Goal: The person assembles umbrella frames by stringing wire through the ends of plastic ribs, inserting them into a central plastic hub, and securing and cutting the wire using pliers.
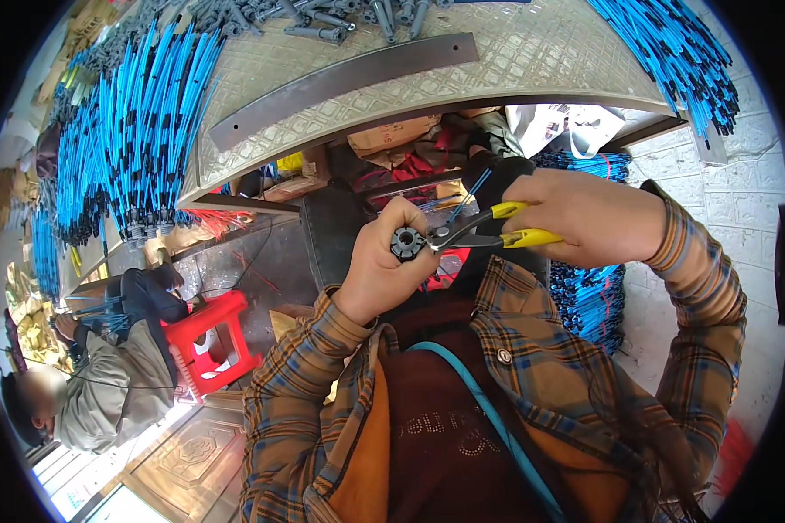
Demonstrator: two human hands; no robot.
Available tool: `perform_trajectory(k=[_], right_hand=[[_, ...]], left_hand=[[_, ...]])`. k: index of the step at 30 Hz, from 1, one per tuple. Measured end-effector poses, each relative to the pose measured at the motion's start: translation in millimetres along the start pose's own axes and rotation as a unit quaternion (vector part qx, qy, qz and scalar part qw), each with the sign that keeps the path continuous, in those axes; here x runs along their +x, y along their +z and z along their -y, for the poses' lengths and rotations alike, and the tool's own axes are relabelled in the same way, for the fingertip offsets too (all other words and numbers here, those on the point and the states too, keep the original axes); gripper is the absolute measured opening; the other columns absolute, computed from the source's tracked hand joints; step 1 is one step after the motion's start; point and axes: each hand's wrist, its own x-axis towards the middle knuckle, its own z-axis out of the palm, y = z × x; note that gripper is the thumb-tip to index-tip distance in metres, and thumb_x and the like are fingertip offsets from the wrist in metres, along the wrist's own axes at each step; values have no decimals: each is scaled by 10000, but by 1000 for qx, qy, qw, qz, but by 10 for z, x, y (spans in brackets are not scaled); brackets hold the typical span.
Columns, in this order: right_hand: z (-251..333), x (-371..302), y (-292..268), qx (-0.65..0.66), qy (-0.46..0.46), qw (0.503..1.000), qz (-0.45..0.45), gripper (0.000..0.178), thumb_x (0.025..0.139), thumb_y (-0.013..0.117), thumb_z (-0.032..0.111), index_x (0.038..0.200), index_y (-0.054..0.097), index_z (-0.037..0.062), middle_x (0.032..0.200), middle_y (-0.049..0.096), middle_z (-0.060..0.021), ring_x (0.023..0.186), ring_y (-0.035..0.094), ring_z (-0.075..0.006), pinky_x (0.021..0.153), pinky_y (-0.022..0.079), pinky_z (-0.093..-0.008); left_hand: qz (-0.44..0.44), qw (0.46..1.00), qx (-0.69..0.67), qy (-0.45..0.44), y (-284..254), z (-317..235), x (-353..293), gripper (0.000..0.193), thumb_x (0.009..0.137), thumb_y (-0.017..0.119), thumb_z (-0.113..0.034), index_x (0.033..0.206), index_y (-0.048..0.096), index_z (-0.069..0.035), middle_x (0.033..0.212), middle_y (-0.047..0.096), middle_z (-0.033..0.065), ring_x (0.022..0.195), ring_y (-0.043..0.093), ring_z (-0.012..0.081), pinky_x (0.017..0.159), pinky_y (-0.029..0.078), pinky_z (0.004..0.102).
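My left hand [371, 272] is closed around a dark grey plastic piece with a round, slotted end [406, 243] facing up. In my right hand [597, 213] is a pair of pliers [511, 237] with yellow grips, held with the fingers round the handles. The handles are spread apart. The metal jaws reach the edge of the slotted piece beside my left fingertips; whether they grip anything there I cannot make out. Thin blue rods [471, 193] show just beyond the pliers, and their lower ends are hidden.
A worktable [532, 65] ahead carries a curved metal strip [349, 80], grey plastic parts [392, 16] and bundles of blue rods [153, 113]. More bundles [589, 301] stand to the right. At left, another person [118, 383] sits near a red stool [209, 340].
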Motion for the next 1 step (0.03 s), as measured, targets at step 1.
perform_trajectory(k=[1], right_hand=[[-3,20,-19,-23,22,999,19,313,789,617,201,1055,572,41,1104,505,-158,1035,503,-293,874,425,-377]], left_hand=[[3,1000,4,-4,-11,14,1,192,706,639,-10,799,477,-57,792,492,-3,723,459,61,652,388,204]])
